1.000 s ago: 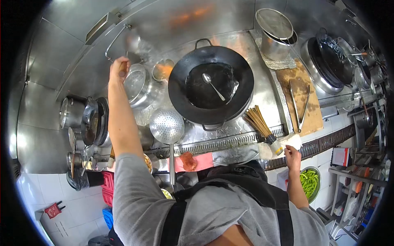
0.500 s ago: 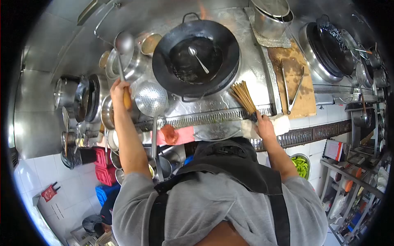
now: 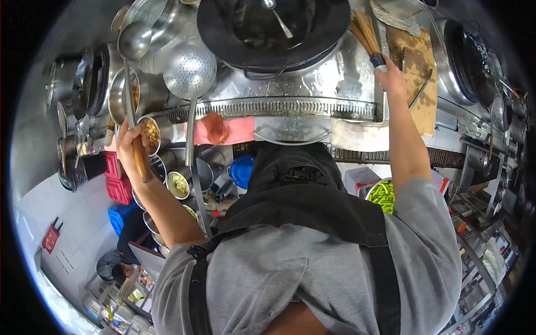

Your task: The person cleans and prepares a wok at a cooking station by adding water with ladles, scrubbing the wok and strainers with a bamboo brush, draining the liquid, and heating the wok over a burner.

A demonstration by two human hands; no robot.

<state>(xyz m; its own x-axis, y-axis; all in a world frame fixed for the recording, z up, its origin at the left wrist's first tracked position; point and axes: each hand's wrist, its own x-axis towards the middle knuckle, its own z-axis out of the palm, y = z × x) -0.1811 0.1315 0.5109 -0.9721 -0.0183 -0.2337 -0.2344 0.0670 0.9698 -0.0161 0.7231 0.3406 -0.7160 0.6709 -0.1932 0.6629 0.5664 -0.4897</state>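
My left hand [image 3: 131, 148] is closed around the wooden handle of a steel ladle [image 3: 134, 42], its bowl pointing away from me beside metal pots on the left. In my right hand [image 3: 392, 81] is a bamboo wok brush [image 3: 365, 34], gripped at its dark-bound end, with the bristles close to the right rim of the black wok [image 3: 268, 53]. A metal spoon [image 3: 283, 25] lies inside the wok, whose far side is cut off by the view's edge. Between ladle and wok rests a perforated skimmer [image 3: 190, 71], its long handle reaching towards me.
A stained board [image 3: 416, 61] with tongs [image 3: 420, 89] lies to the right. Red cloth [image 3: 216, 128] and a white cloth [image 3: 360, 134] lie along the front edge. Bowls of chopped food [image 3: 177, 185] stand lower left, green peppers [image 3: 382, 196] lower right. Another person [image 3: 125, 271] is lower left.
The view has tilted down, so the wok sits higher in it. My right hand has carried the brush rightward to the wok's right side. My left hand still holds the ladle, now nearer my body.
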